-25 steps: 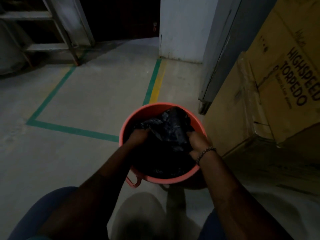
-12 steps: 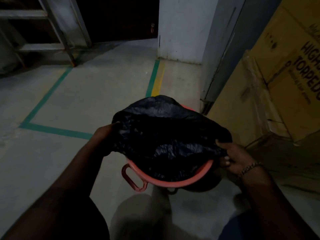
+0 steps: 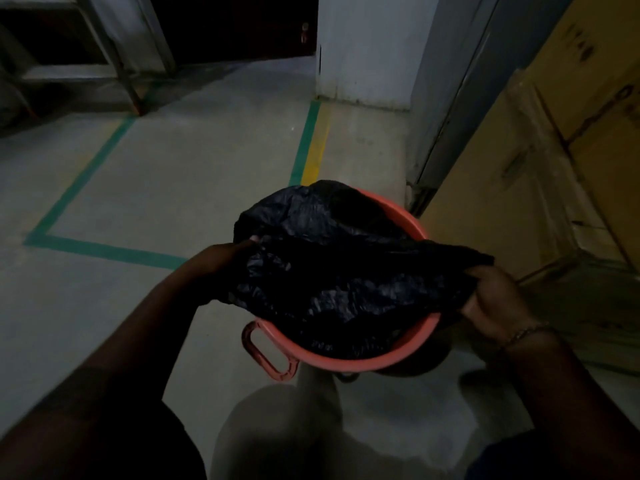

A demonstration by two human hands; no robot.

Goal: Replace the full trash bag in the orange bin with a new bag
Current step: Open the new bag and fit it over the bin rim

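Note:
An orange bin stands on the concrete floor in front of me, its handle loop at the near left. A black trash bag is stretched wide over the bin's mouth and hides most of the inside. My left hand grips the bag's left edge just outside the rim. My right hand, with a bead bracelet on the wrist, grips the bag's right edge and pulls it out past the rim on that side.
Large cardboard boxes stand close on the right, beside a grey metal door. Green and yellow floor lines run ahead and to the left. A metal frame stands at the far left.
My hands came up out of the bin and spread apart, stretching the black bag wide over the rim. The right hand has pulled its edge farther right.

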